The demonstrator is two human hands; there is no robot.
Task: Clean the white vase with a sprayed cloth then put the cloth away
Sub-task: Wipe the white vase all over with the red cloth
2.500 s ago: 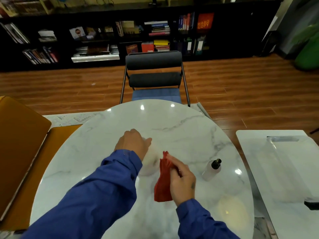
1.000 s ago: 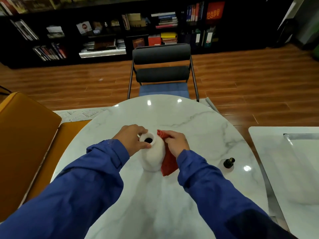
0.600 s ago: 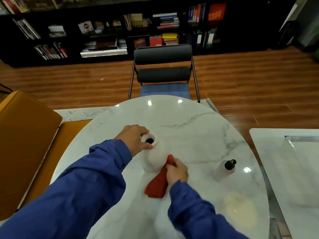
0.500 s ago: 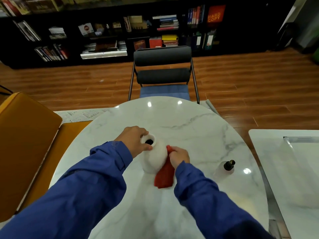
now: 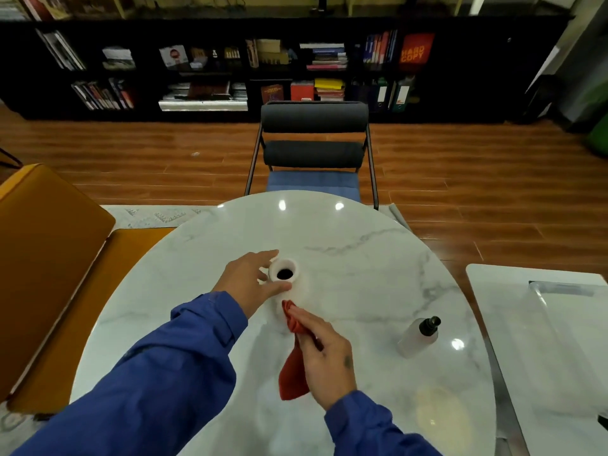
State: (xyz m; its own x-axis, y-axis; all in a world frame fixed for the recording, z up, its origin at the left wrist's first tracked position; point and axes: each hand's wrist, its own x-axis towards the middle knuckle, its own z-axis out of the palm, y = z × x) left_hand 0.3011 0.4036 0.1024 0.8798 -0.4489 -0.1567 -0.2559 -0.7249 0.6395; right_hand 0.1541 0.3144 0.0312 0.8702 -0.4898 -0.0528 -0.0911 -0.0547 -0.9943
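white vase [image 5: 289,284] upright near the centre of the round marble table [image 5: 362,258], dark mouth facing up. left hand [image 5: 248,283], fingers spread, cups its neck, apparently touching the rim. right hand [image 5: 324,353] pinches the red cloth [image 5: 292,373], whose bunched top presses the vase's near side. spray bottle [image 5: 419,335] stands well apart to the right.

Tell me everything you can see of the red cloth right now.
The red cloth is a plain, soft-looking fabric, bunched and crumpled rather than folded flat. The right hand grips it, with the top wad pressed against the near side of the white vase and the loose tail hanging toward the marble table. Whether it is damp cannot be told.
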